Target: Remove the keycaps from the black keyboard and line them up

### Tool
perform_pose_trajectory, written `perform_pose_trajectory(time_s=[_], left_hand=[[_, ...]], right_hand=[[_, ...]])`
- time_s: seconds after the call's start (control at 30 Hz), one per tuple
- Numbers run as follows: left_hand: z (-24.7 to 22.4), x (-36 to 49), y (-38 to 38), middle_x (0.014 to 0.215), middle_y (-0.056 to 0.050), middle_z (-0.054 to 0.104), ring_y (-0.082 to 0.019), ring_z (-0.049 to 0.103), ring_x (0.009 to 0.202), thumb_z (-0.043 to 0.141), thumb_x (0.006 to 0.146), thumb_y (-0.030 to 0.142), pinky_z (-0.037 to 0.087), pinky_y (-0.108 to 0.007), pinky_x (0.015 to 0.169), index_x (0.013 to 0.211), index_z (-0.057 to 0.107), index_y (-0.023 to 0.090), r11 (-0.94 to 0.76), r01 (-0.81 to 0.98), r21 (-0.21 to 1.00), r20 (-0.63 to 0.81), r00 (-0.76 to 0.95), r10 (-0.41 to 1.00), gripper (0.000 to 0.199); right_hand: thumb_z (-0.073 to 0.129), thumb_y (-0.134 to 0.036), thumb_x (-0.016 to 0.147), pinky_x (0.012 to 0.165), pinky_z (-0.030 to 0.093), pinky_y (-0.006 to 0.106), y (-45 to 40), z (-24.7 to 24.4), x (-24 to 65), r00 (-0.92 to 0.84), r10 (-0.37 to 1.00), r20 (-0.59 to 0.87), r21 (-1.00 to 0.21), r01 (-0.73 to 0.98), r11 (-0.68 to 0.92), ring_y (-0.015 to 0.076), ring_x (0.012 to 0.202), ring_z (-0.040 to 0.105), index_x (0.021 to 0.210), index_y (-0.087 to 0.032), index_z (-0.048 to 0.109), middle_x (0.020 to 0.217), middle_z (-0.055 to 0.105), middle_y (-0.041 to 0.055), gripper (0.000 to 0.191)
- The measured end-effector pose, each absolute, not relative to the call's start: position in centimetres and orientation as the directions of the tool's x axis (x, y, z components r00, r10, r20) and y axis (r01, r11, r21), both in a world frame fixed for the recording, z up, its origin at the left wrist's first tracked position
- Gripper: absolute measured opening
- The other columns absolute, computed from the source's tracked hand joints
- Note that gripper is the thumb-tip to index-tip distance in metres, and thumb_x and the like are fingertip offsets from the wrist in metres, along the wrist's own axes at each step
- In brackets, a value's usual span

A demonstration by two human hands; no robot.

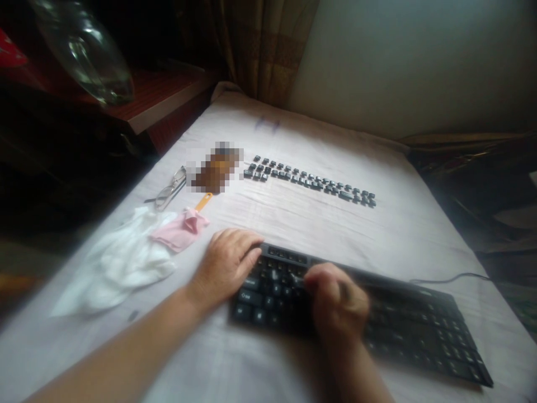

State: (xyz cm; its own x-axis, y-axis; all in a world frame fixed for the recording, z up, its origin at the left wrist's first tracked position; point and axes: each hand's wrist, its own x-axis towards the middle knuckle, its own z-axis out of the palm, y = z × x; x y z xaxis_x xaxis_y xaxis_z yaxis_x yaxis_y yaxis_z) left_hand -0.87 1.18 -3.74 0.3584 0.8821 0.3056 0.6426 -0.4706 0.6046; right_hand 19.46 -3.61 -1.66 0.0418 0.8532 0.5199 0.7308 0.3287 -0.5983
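A black computer keyboard (413, 294) lies at a slant on the pale cloth. My left hand (229, 260) grips its far left corner, thumb near the keys and fingers over the back edge. Closed in a pinch, my right hand (339, 294) is over the keyboard's left-middle keys. A thin, light tip shows beside its fingers, but what it belongs to is hidden and smeared by motion. Parts of the key field look dark, without visible keycaps. Beyond the keyboard, loose black keycaps (319, 182) lie in rows on the cloth.
Left of the hands lie a white cloth (121, 263), a pink cloth (180, 229), an orange handle (205, 201) and eyeglasses (171, 189). A pixelated brown patch hides something beside them. A glass jar (90, 61) stands on a wooden table (168, 95). The keyboard's cable (453, 277) runs right.
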Motion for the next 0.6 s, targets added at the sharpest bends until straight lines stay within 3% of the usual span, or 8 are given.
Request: perform_pose_trajectory(time_s=[0.1,0.27,0.37,0.5,0.6], left_hand=[[-3.7,-0.9,1.2,0.107,-0.004,0.071,-0.021,0.061,0.102,0.050,0.095,0.026,0.044,-0.039,0.092,0.108,0.064,0.021,-0.469,0.646,0.602,0.306,0.356,0.883,0.019],[-3.6,-0.9,1.2,0.106,-0.005,0.071,-0.022,0.062,0.100,0.049,0.095,0.024,0.045,-0.039,0.090,0.108,0.064,0.020,-0.482,0.645,0.593,0.322,0.358,0.876,0.021],[-3.7,-1.0,1.3,0.107,-0.006,0.071,-0.022,0.062,0.100,0.049,0.095,0.025,0.045,-0.040,0.091,0.108,0.064,0.020,-0.484,0.645,0.592,0.328,0.356,0.875,0.021],[-3.8,-1.0,1.3,0.107,-0.005,0.071,-0.022,0.062,0.101,0.048,0.095,0.025,0.046,-0.040,0.091,0.108,0.065,0.021,-0.476,0.639,0.604,0.328,0.345,0.880,0.022],[-3.8,-1.0,1.3,0.106,-0.006,0.071,-0.022,0.063,0.101,0.048,0.095,0.025,0.046,-0.041,0.091,0.108,0.065,0.021,-0.480,0.636,0.605,0.334,0.344,0.877,0.022]], right_hand=[[0.041,-0.023,0.095,0.051,0.047,0.024,-3.7,-1.7,19.3,0.118,0.858,0.500,-0.669,0.682,0.296,0.0137,0.049,0.059,0.063,-0.021,0.059,0.055,0.061,0.0002,0.037],[0.044,-0.020,0.094,0.049,0.047,0.023,-3.6,-1.5,19.5,0.083,0.862,0.500,-0.666,0.673,0.321,0.0121,0.048,0.058,0.064,-0.020,0.059,0.055,0.060,-0.0014,0.034],[0.052,-0.021,0.093,0.053,0.050,0.023,-3.5,-0.8,20.3,0.020,0.839,0.544,-0.582,0.729,0.360,0.0130,0.054,0.062,0.070,-0.021,0.062,0.062,0.065,-0.0006,0.025],[0.059,-0.023,0.091,0.063,0.057,0.026,-3.9,-0.6,22.2,-0.112,0.786,0.607,-0.375,0.833,0.408,0.0164,0.069,0.068,0.088,-0.022,0.069,0.082,0.072,0.0047,0.010],[0.056,-0.019,0.091,0.069,0.060,0.029,-4.6,-1.7,23.9,-0.211,0.787,0.580,-0.303,0.841,0.449,0.0189,0.080,0.071,0.099,-0.023,0.072,0.093,0.073,0.0072,0.018]])
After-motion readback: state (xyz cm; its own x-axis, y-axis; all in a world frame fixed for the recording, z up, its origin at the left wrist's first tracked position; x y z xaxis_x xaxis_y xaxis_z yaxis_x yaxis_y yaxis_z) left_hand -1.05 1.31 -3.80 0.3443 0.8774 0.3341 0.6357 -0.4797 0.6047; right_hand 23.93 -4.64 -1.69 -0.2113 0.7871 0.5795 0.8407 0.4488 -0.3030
